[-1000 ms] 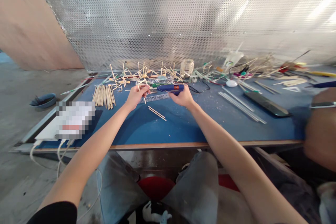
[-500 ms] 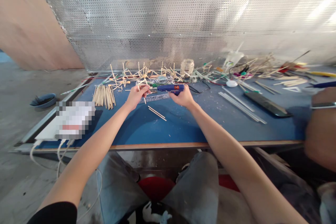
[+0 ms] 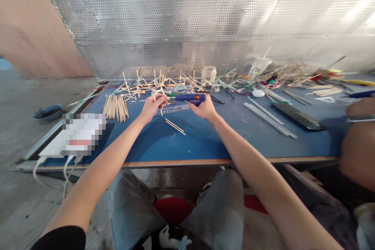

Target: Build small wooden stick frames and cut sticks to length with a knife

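My right hand point(image 3: 205, 107) is closed round a blue hot glue gun point(image 3: 187, 97), its nozzle pointing left. The nozzle tip reaches the fingers of my left hand point(image 3: 154, 106), which pinch thin wooden sticks point(image 3: 161, 112); whether these are joined is hidden by the fingers. Under both hands lies a clear patterned ruler point(image 3: 175, 108). Two loose wooden sticks point(image 3: 175, 126) rest on the blue table point(image 3: 181, 148) nearer to me. Left of my left hand is a bundle of wooden sticks point(image 3: 115, 108).
Stick frames point(image 3: 159, 82) stand along the back beside a clear jar point(image 3: 209, 75). A white box point(image 3: 52, 144) with cables sits at the left edge. On the right lie clear rods point(image 3: 268, 119), a black tray point(image 3: 297, 115) and a co-worker's arm point(image 3: 360, 140).
My hands, the glue gun and the held sticks stay almost still. At the right edge, the co-worker's hand has shifted slightly.
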Action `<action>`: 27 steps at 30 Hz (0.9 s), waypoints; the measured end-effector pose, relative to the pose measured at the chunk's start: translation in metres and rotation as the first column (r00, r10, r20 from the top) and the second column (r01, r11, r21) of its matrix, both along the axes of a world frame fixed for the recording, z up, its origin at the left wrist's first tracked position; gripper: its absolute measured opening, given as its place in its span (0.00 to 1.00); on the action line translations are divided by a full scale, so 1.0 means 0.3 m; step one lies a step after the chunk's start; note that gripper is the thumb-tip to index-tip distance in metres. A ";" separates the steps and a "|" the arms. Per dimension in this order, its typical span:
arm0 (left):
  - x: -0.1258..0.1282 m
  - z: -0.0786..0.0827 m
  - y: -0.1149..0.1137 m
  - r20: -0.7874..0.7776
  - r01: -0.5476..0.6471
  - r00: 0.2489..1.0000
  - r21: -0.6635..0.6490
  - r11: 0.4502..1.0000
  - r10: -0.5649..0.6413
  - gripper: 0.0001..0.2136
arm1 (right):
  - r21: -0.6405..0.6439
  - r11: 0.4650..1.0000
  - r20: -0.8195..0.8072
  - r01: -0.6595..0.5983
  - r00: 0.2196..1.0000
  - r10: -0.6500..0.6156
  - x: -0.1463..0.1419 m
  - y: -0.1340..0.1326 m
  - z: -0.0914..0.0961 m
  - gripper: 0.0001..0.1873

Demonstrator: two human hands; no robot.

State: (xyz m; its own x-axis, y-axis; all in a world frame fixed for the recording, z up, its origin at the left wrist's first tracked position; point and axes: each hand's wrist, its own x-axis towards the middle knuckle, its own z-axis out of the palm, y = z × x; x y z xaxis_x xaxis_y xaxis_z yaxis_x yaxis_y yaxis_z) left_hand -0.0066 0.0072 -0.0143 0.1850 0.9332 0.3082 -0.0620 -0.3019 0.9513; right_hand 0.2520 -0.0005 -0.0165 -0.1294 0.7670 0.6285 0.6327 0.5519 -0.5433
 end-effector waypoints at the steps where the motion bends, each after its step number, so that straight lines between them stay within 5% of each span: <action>1: 0.000 0.000 0.000 0.000 0.000 1.000 0.001 1.000 0.000 0.12 | -0.007 1.000 0.000 0.001 1.000 -0.001 0.000 -0.002 0.001 0.07; 10: -0.002 -0.001 0.007 0.006 0.006 1.000 0.026 1.000 -0.006 0.11 | -0.094 0.987 -0.071 0.128 0.988 -0.135 0.007 -0.002 0.032 0.10; 18: -0.011 0.011 0.008 -0.008 -0.034 0.999 0.126 0.991 0.036 0.13 | -0.303 0.940 -0.072 0.154 0.980 -0.184 0.175 -0.008 0.136 0.18; 23: -0.015 0.018 0.012 0.043 -0.062 0.997 0.105 0.993 0.058 0.15 | -0.473 0.872 0.087 0.125 0.992 -0.095 0.274 -0.028 0.206 0.16; 27: -0.026 0.020 0.021 0.074 -0.117 0.991 0.086 0.989 0.111 0.16 | -0.620 0.770 0.271 0.151 0.962 0.029 0.325 -0.030 0.203 0.18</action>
State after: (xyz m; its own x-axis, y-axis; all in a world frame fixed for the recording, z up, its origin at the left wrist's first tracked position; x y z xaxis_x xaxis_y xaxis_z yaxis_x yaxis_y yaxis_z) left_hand -0.0145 0.0134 -0.0083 0.0543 0.9147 0.4004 -0.0862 -0.3952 0.9145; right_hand 0.3496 -0.0097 0.0443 -0.1512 0.9874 -0.0475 0.8156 0.0975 -0.5703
